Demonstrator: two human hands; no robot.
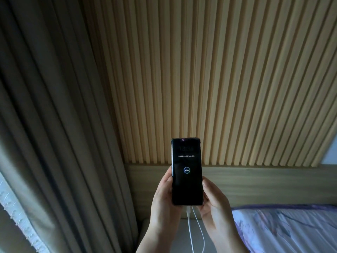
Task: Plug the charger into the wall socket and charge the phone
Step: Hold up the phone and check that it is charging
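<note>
A black phone (186,170) is held upright in front of me, its dark screen showing a small ring with a battery percentage. A white cable (190,232) is plugged into its bottom edge and hangs down in a loop out of the frame. My left hand (161,196) grips the phone's lower left side. My right hand (215,199) grips its lower right side, thumb on the edge. The charger plug and the wall socket are not in view.
A ribbed wooden wall panel (209,79) rises behind the phone above a plain wooden headboard (255,183). Heavy grey curtains (54,115) hang at the left. A bed with a purple patterned cover (291,229) lies at the lower right. The room is dim.
</note>
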